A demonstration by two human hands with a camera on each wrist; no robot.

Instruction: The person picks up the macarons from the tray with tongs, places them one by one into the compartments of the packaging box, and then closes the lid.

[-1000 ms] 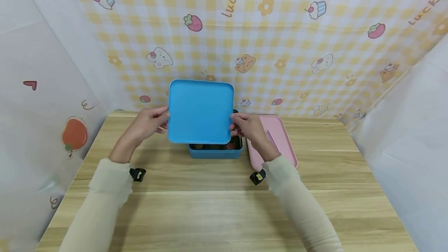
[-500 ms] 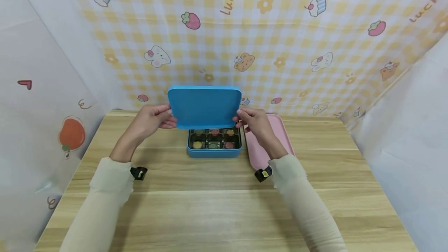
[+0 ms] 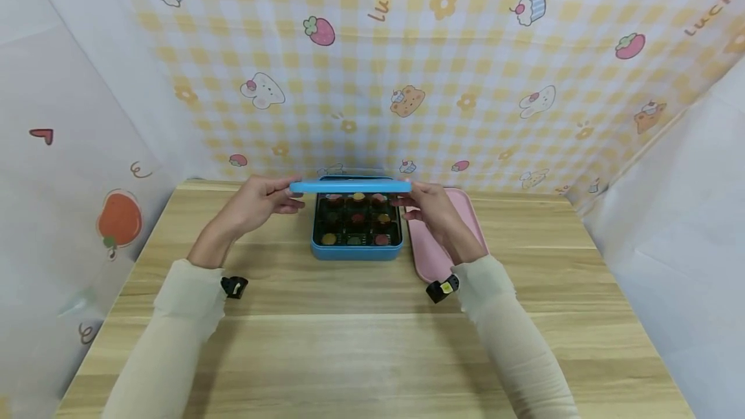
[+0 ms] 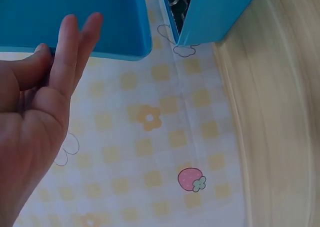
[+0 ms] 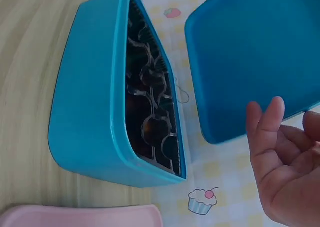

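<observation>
Both hands hold a blue square lid (image 3: 350, 186) by its opposite sides, above a blue box (image 3: 356, 253). It appears almost edge-on in the head view. My left hand (image 3: 253, 202) pinches the left edge between thumb and fingers; two other fingers extend under the lid in the left wrist view. At the right edge, my right hand (image 3: 433, 209) pinches likewise, with two fingers extended below. The box stands uncovered, apart from the lid in the right wrist view. Inside it, a dark divided insert (image 5: 152, 97) holds several round pieces in red, yellow and green.
Right of the box lies a pink tray (image 3: 427, 254), partly covered by the right forearm. A wooden table (image 3: 349, 354) spreads in front. Behind it hangs a yellow checked cloth (image 3: 349, 83), close to the box's back, and white sheets stand at both sides.
The lid has tipped from facing the head camera to nearly edge-on and shifted slightly right. More of the box's insert and its round pieces now shows. Both hands keep their hold.
</observation>
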